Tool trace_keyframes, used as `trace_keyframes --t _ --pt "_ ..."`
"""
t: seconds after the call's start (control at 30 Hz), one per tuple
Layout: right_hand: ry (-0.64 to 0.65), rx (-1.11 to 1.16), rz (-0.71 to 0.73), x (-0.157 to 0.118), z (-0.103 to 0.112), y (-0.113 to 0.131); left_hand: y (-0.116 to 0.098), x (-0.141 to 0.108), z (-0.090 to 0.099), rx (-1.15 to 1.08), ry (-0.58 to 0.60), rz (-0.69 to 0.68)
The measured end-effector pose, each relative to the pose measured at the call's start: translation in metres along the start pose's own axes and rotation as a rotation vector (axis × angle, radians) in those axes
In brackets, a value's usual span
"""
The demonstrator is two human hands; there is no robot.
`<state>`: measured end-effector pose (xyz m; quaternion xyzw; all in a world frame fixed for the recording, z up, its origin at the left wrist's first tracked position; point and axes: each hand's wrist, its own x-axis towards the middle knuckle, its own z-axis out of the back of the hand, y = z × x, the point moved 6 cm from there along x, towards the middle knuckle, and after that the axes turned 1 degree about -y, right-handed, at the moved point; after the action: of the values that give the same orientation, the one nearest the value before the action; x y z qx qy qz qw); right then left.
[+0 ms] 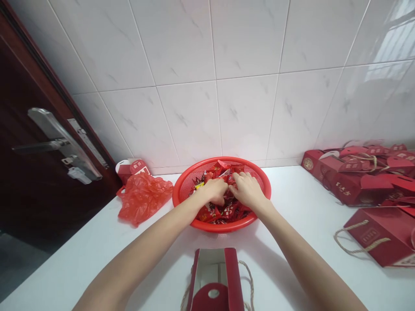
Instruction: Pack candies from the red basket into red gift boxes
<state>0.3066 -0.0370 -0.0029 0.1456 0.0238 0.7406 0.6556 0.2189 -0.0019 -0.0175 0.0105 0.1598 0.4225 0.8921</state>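
Note:
Both hands reach into a red plastic basket [179, 195] with perforated sides, full of wrapped candies [227, 211] in mostly red wrappers. My left hand [215, 190] is on the left of the pile, its fingers curled down among the candies. To its right, my right hand [247, 188] bends its fingers into the same pile. The fingertips of both are partly hidden, so what they pinch cannot be made out. In front of the basket stands an open dark red gift box [234, 276] with rope handles, its pale inside showing.
A crumpled red plastic bag [142, 198] lies left of the basket, before a small red box [125, 170]. Several red gift boxes [356, 185] are piled at the right, another box [372, 233] nearer. A tiled wall [188, 116] rises behind; a door [29, 172] is at left.

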Motion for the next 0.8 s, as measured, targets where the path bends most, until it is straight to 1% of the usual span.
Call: trace_keyframes --t 0.07,0.1,0.2,0.3,0.4,0.47,0.53,0.6,0.7,0.8 --pt "0.038 0.015 0.086 -0.001 -0.005 0.004 0.005 -0.001 0.002 -0.006 -0.038 0.021" --pt "0.080 0.017 0.125 -0.002 -0.008 0.006 0.008 -0.001 0.003 -0.016 -0.049 0.037" --pt "0.276 0.010 0.220 -0.005 -0.022 0.009 0.016 -0.002 0.003 -0.035 -0.049 0.104" --pt "0.446 0.014 0.238 -0.008 -0.031 0.008 0.020 -0.003 0.003 -0.035 -0.036 0.150" --pt "0.515 0.007 0.226 -0.010 -0.032 0.009 0.020 -0.004 0.003 -0.035 -0.027 0.166" --pt "0.510 -0.011 0.237 -0.010 -0.029 0.012 0.020 -0.004 0.003 -0.037 -0.021 0.159" --pt "0.449 -0.041 0.227 -0.009 -0.025 0.014 0.019 -0.004 0.002 -0.041 -0.012 0.135" --pt "0.350 -0.073 0.143 -0.006 -0.018 0.011 0.018 -0.004 0.000 -0.045 -0.014 0.103" --pt "0.188 -0.104 -0.058 -0.002 -0.006 -0.002 0.018 -0.004 -0.001 -0.054 -0.032 0.076" --pt "0.100 -0.107 -0.185 0.000 -0.001 -0.012 0.018 -0.003 -0.002 -0.071 -0.058 0.071"
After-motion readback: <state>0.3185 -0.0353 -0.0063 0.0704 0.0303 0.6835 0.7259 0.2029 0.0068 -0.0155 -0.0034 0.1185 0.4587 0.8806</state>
